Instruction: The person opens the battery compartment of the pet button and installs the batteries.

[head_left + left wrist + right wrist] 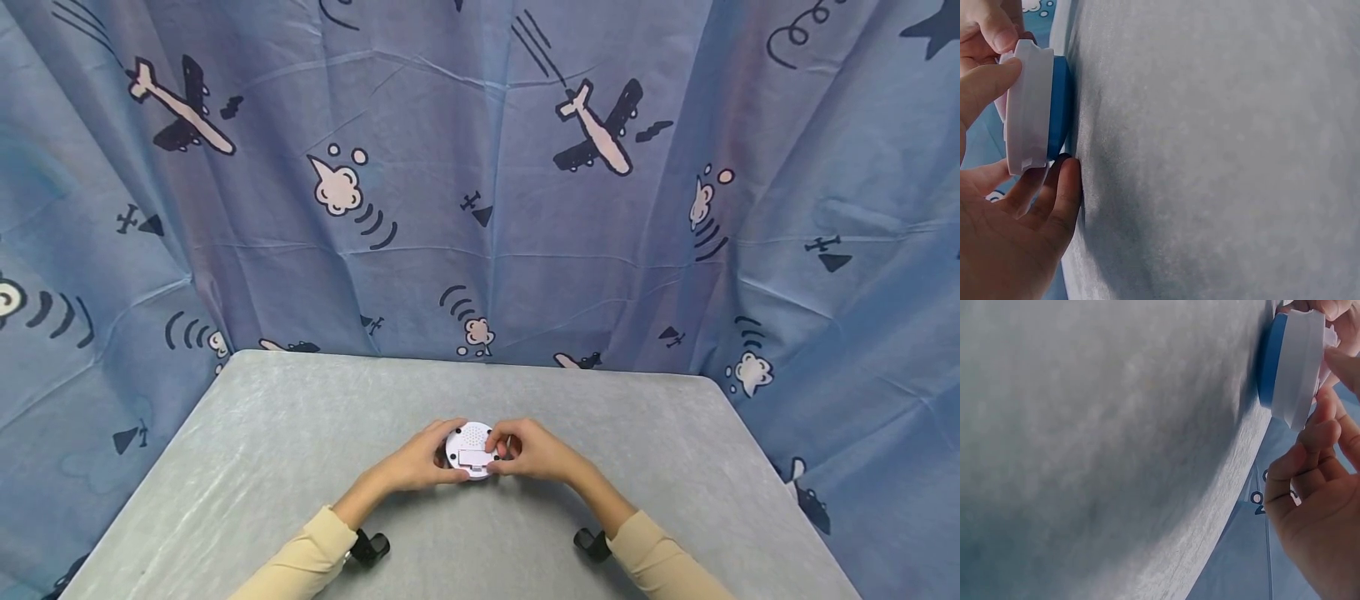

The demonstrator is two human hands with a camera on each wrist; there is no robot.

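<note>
A small round device (472,435), white with a blue side (1060,109), lies blue side down at the middle of the table. Its upturned white back shows a patch of speaker holes, dark round feet and a rectangular battery cover (471,457). My left hand (420,458) grips the rim from the left, thumb on the near edge and fingers round the far side. From the right, my right hand (536,450) pinches at the battery cover with thumb and index finger, the other fingers curled. In the right wrist view the cover stands out from the white back.
The grey cloth-covered table (300,417) stretches around both hands. A blue curtain (420,208) printed with planes hangs right behind its far edge. Black wrist cameras (370,549) sit below each cuff, close over the tabletop.
</note>
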